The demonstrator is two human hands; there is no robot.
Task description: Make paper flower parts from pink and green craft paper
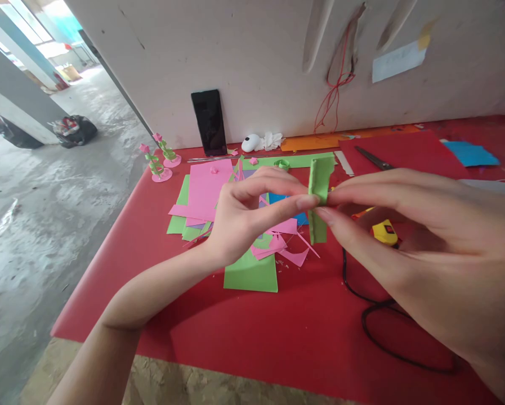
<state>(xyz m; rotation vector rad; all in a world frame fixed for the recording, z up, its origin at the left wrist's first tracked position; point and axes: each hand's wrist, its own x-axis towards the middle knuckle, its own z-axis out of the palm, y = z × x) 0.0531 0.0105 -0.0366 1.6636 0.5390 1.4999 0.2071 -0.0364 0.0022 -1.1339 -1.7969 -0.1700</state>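
Observation:
Both hands pinch a folded green paper strip (318,180), which stands upright above the red table (277,332). My left hand (247,216) grips its left edge between thumb and fingers. From the right, my right hand (408,236) pinches the same strip at mid-height. Under the hands lies a pile of pink, green and blue paper sheets and scraps (218,194).
Two small paper flowers on pink bases (161,160) stand at the table's far left corner. A black phone (210,121) leans on the wall beside a white object (251,142). Scissors (374,159) lie on red paper. A yellow tool (385,232) with a black cord (374,320) sits at right.

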